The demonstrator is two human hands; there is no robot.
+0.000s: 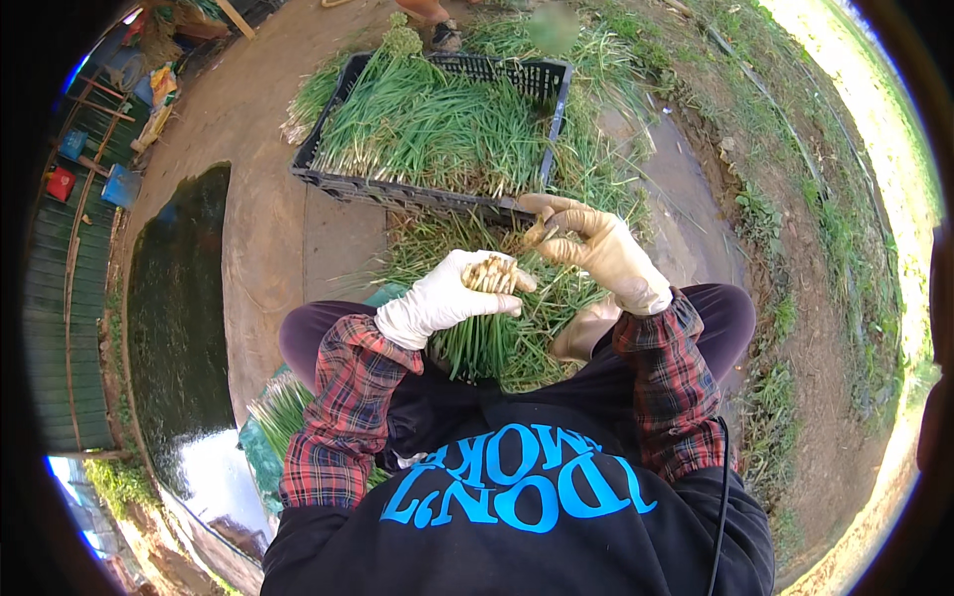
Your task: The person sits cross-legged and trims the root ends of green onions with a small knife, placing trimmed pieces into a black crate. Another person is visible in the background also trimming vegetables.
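My left hand [455, 294], in a white glove, is closed around a bundle of green onions [481, 346], their pale root ends up and the green leaves hanging down. To its right, my right hand [589, 249], in a soiled, pale glove, has its thumb and fingertips together on a small brownish bit [538, 231], too small to name. Just beyond both hands stands a black plastic crate [555, 141] heaped with green onions [440, 127], pale ends towards me.
Loose green stalks [551, 298] litter the ground beneath my hands. More onions [283, 413] lie on green sheeting [259, 465] at my lower left. Dark water [182, 298] lies farther left, a muddy, weedy bank [805, 298] at right. Another person's foot [446, 36] shows behind the crate.
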